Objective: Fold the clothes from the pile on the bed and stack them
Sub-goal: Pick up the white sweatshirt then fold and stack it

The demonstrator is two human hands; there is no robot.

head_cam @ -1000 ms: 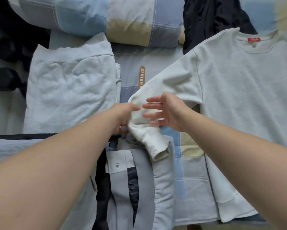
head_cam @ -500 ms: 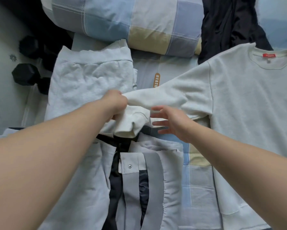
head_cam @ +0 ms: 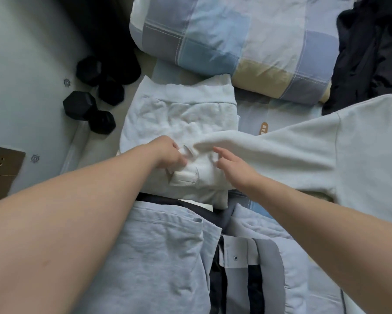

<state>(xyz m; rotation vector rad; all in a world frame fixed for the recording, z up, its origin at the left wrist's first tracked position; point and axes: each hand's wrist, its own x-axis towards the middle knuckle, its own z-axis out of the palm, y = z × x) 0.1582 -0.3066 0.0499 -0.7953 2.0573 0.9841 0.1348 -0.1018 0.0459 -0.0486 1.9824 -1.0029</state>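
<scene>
Left fingers (head_cam: pixel 181 159): I see them curled tight, pinching the sleeve (head_cam: pixel 269 150) just above its cuff (head_cam: pixel 187 177).
Left hand (head_cam: pixel 170 152): knuckles up, just at 9 o'clock of the cuff.
Right fingers (head_cam: pixel 222 152): loosely straight and spread, holding nothing, tips at the sleeve's lower edge. I cannot tell if they press.
Right hand (head_cam: pixel 234 168): at 3 o'clock of the cuff, close to the left hand.
Sleeve: stretched from the sweatshirt (head_cam: pixel 367 155) at 3 o'clock of my view to the centre, its end bunched under my hands.
Folded white garment (head_cam: pixel 179 114): under the cuff, reaching to 12 o'clock of the hands.
Grey garment (head_cam: pixel 158 257): at 6 o'clock, beneath my left forearm.
Grey jacket (head_cam: pixel 267 264): beside it at 5 o'clock.
Black garment (head_cam: pixel 371 55): at 2 o'clock, touching the checked quilt (head_cam: pixel 235 41).
Dumbbells (head_cam: pixel 87 107): on the floor at 10 o'clock.
</scene>
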